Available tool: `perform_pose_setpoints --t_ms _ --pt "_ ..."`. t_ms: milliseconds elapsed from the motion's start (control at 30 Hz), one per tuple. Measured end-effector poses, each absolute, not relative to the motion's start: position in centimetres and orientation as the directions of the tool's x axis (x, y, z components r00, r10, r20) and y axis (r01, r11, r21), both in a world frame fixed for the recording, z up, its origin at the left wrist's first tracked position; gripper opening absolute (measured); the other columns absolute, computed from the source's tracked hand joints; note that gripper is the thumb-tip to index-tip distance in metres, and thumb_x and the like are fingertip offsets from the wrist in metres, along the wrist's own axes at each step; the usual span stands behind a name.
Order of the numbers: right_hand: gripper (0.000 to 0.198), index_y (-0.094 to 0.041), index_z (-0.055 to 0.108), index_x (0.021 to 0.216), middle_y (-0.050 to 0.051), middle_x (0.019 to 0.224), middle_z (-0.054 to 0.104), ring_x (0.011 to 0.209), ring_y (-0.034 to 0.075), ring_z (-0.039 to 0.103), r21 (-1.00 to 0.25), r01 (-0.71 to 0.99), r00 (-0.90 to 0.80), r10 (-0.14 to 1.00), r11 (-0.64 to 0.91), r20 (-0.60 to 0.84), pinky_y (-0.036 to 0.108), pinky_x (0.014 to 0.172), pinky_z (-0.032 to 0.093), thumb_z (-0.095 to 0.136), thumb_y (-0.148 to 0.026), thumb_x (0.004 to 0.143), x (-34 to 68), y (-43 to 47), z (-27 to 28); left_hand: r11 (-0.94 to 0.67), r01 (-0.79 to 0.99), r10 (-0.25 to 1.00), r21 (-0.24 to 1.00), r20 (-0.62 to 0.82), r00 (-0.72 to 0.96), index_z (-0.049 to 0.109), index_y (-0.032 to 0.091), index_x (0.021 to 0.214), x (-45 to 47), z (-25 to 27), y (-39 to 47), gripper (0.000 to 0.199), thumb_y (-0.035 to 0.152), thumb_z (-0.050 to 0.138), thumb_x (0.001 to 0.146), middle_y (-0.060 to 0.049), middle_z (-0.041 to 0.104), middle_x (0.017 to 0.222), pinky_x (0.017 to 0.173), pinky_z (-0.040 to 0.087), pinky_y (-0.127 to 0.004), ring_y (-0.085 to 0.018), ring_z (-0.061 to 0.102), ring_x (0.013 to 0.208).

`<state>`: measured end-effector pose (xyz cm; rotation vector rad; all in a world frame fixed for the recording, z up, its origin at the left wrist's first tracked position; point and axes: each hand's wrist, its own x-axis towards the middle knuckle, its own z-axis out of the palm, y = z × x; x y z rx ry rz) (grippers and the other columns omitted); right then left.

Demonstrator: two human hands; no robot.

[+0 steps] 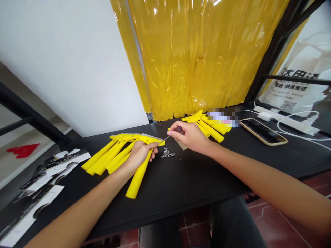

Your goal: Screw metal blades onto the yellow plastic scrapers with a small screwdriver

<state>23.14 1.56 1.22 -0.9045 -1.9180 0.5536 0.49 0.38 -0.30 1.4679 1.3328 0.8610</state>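
Black tabletop point(201, 187) extends across lower frame. Resting on it: yellow-handled tools point(107, 156), left of center; second yellow-handled group point(213, 131), right of center; metal fasteners point(166, 154), center; printed cards point(33, 212), lower left; phone point(263, 131), right.

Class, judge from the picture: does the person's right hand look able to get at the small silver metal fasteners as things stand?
Probably yes: the fasteners lie uncovered on the black tabletop, close to the right hand, though the thin, dark-handled metal screwdriver it holds might hinder picking them up.

Yellow scraper point(140, 175) slants (screwdriver point(165, 139) seemingly touching its head).
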Motion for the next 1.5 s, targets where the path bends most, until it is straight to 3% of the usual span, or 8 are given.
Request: perform_pose_setpoints --t_ms 200,433,733,933,1067,1200,1367,1500 --pt "0.032 -0.019 0.064 0.088 -0.001 0.066 0.065 0.059 0.013 0.06 -0.728 0.355 -0.289 0.809 0.587 0.512 0.026 0.059 0.044 0.061 -0.051 0.091 23.1 1.6 1.0 -0.001 0.358 0.981 0.934 -0.069 0.184 0.065 0.013 0.061 0.7 0.0 0.2 0.03 0.035 0.066 0.083 -0.004 0.061 0.051 0.05 0.045 -0.025 -0.014 0.056 0.046" --pt "0.035 -0.02 0.061 0.092 0.002 0.08 0.073 0.069 0.016 0.065 -0.418 0.648 -0.404 0.753 0.637 0.52 0.028 0.064 0.039 0.052 -0.054 0.095 23.4 1.1 1.4 0.01 0.369 0.982 0.929 -0.078 0.169 0.066 0.013 0.061 0.9 -0.1 0.0 0.03 0.034 0.067 0.082 -0.004 0.06 0.05 0.048 0.044 -0.025 -0.014 0.055 0.045" --pt "0.028 -0.018 0.052 0.113 0.007 0.093 0.073 0.079 0.021 0.067 -0.15 0.679 -0.6 0.661 0.719 0.451 0.03 0.062 0.032 0.036 -0.039 0.104 23.4 0.2 1.9 0.05 0.187 0.999 0.981 -0.051 0.003 0.071 0.01 0.071 0.8 0.4 0.4 0.025 0.033 0.073 0.079 -0.007 0.068 0.061 0.046 0.043 -0.022 -0.012 0.057 0.049" --pt "0.043 -0.018 0.056 0.096 0.005 0.073 0.069 0.062 0.018 0.06 -0.228 0.786 -0.395 0.751 0.574 0.529 0.031 0.057 0.025 0.032 -0.053 0.102 23.2 0.5 1.8 -0.036 0.314 0.998 0.949 0.019 0.058 0.07 0.011 0.069 0.7 1.0 0.0 0.028 0.036 0.073 0.08 -0.006 0.066 0.056 0.045 0.045 -0.024 -0.014 0.057 0.045" --pt "0.034 -0.021 0.055 0.104 0.003 0.083 0.071 0.065 0.017 0.059 -0.348 0.687 -0.416 0.738 0.638 0.532 0.03 0.058 0.028 0.033 -0.047 0.103 23.5 0.1 2.5 -0.107 0.38 0.994 0.919 0.106 0.023 0.071 0.012 0.069 0.1 1.5 0.1 0.032 0.041 0.071 0.082 -0.006 0.067 0.057 0.048 0.047 -0.026 -0.015 0.059 0.045" --pt "0.031 -0.021 0.054 0.109 0.005 0.094 0.072 0.072 0.019 0.061 -0.324 0.675 -0.462 0.722 0.663 0.515 0.031 0.061 0.03 0.033 -0.043 0.103 23.3 -0.2 2.6 -0.163 0.398 0.979 0.903 0.2 -0.051 0.072 0.015 0.071 -0.5 2.3 0.2 0.03 0.043 0.071 0.082 -0.006 0.069 0.06 0.05 0.049 -0.027 -0.016 0.061 0.047" --pt "0.043 -0.019 0.061 0.097 0.007 0.078 0.07 0.065 0.019 0.06 -0.23 0.787 -0.407 0.761 0.573 0.505 0.032 0.059 0.027 0.028 -0.045 0.104 23.0 0.2 2.1 -0.2 0.434 0.962 0.879 0.259 -0.081 0.071 0.016 0.072 -0.7 2.8 0.0 0.029 0.043 0.071 0.082 -0.005 0.069 0.061 0.05 0.05 -0.027 -0.016 0.062 0.047" --pt "0.055 -0.019 0.06 0.077 0.006 0.072 0.068 0.065 0.018 0.061 -0.295 0.761 -0.421 0.785 0.578 0.455 0.032 0.06 0.029 0.021 -0.044 0.106 22.7 0.3 1.7 -0.216 0.445 0.957 0.869 0.279 -0.079 0.071 0.014 0.073 -0.8 2.6 0.0 0.031 0.043 0.07 0.083 -0.006 0.069 0.062 0.049 0.05 -0.026 -0.016 0.062 0.046"
